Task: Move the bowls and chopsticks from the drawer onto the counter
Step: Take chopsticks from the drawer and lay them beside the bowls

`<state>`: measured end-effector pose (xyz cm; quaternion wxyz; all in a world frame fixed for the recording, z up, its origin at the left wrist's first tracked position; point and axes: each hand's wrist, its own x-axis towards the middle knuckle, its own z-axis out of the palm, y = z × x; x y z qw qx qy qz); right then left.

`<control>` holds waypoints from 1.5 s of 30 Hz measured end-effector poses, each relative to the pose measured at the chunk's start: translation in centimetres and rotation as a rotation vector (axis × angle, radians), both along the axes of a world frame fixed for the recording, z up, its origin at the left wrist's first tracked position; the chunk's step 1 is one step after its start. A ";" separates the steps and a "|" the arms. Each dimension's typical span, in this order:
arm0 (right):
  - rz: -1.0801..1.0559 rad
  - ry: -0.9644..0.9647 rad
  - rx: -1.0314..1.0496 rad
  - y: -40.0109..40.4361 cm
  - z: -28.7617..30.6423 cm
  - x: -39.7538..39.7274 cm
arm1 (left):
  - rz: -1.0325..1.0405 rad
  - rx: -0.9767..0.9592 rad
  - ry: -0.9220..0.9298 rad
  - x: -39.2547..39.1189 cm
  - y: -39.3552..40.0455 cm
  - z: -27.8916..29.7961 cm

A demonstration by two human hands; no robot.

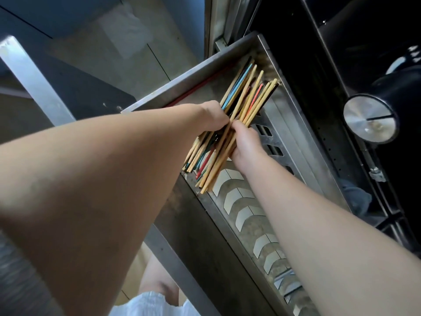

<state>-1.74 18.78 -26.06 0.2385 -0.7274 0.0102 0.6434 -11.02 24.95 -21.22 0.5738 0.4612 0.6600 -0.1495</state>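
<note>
A bundle of chopsticks [248,96], mostly pale wood with some blue, red and green ones, lies slanted in the far end of the open steel drawer [182,92]. My left hand [214,115] grips the bundle from the left side at its middle. From the right, my right hand [246,142] closes on the same bundle, thumb on top. The lower tips of the chopsticks stick out past the drawer's near rim. No bowl is visible in the drawer.
The drawer floor has a slotted metal rack [246,210] running toward me. To the right stands a dark appliance with a round silver knob [370,117]. A grey metal bar [34,80] and tiled floor lie at the left.
</note>
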 end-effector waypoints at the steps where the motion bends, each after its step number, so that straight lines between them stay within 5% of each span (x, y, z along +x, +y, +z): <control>1: 0.013 -0.012 -0.001 0.0 0.3 -0.2 | 0.001 0.014 0.013 0.0 -0.1 0.1; 14: 0.206 -0.186 0.167 -1.4 7.0 -1.0 | 0.138 0.232 0.017 -0.1 -3.3 6.4; 28: 0.313 -0.108 0.498 -5.1 30.0 -7.9 | 0.936 0.375 -0.516 -11.5 -14.0 26.1; 37: 0.617 0.176 0.570 -7.7 40.2 -26.8 | 1.250 0.569 -0.356 -29.4 -20.6 34.1; 45: 0.834 0.280 0.429 -11.6 40.7 -40.2 | 1.355 0.559 -0.128 -42.1 -27.3 33.5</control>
